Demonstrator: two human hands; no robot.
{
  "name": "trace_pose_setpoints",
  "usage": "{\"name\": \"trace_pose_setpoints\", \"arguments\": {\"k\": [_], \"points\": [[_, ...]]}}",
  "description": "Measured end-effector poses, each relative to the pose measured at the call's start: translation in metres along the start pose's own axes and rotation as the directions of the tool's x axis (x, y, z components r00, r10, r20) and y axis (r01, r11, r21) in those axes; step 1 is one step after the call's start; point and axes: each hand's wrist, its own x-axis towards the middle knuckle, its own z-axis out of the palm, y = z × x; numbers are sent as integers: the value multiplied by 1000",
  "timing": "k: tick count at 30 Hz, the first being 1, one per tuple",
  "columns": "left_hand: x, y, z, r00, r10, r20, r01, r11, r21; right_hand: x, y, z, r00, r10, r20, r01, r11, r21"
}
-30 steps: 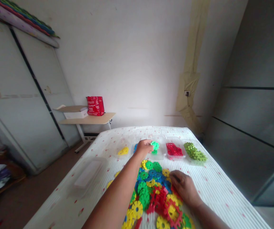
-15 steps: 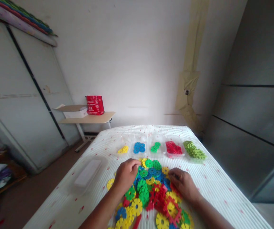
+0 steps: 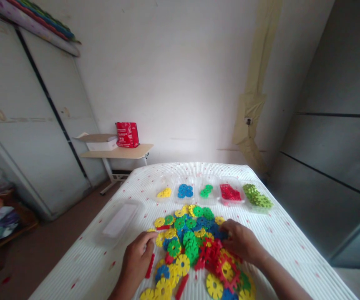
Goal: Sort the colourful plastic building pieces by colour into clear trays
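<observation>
A heap of plastic snowflake building discs lies on the table, with green discs (image 3: 191, 246), blue discs (image 3: 209, 227) and yellow discs (image 3: 182, 264). Red interlocking pieces (image 3: 211, 254) are stacked on its near right side. At the heap's left edge is my left hand (image 3: 137, 254), its fingers curled together beside a yellow disc; whatever is in them is hidden. My right hand (image 3: 240, 241) rests against the right side, fingers bent down over the blue and red pieces, with the fingertips hidden.
Clear plastic boxes stand in a row behind the heap, holding yellow pieces (image 3: 164, 192), blue pieces (image 3: 185, 191), green pieces (image 3: 206, 191), red pieces (image 3: 230, 192) and light green pieces (image 3: 257, 196). A clear container (image 3: 120, 221) is on the left. Beyond stands a side table (image 3: 126, 151) with a red bag (image 3: 127, 134).
My left hand has moved left and nearer from the heap's top to its left edge, uncovering yellow, green and red pieces. My right hand stays at the right side. The view has shifted slightly.
</observation>
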Motion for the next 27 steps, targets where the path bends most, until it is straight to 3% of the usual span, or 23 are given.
{"name": "trace_pose_setpoints", "arguments": {"k": [5, 9, 13, 19, 22, 24, 27], "points": [[1, 3, 4, 995, -99, 2, 99, 993, -63, 5, 10, -6, 1000, 29, 5, -30, 978, 207], [1, 0, 7, 989, -147, 4, 147, 986, -80, 16, 9, -5, 995, -2, 99, -46, 872, 487], [1, -2, 8, 989, -147, 1, 147, 986, -82, 20, 2, 3, 989, -38, 142, -22, 916, 400], [0, -4, 8, 991, -134, 13, 134, 989, -65, 19, -6, 9, 996, -67, 58, 54, 979, 196], [0, -5, 9, 992, -121, 16, 122, 991, -62, 19, -9, 5, 998, -31, 46, 24, 990, 136], [0, -5, 9, 993, -117, 15, 118, 991, -62, 21, -10, -2, 997, -8, 77, -3, 989, 148], [0, -6, 10, 993, -120, 19, 121, 990, -67, 27, -13, -18, 985, -15, 169, -36, 955, 294]]}}
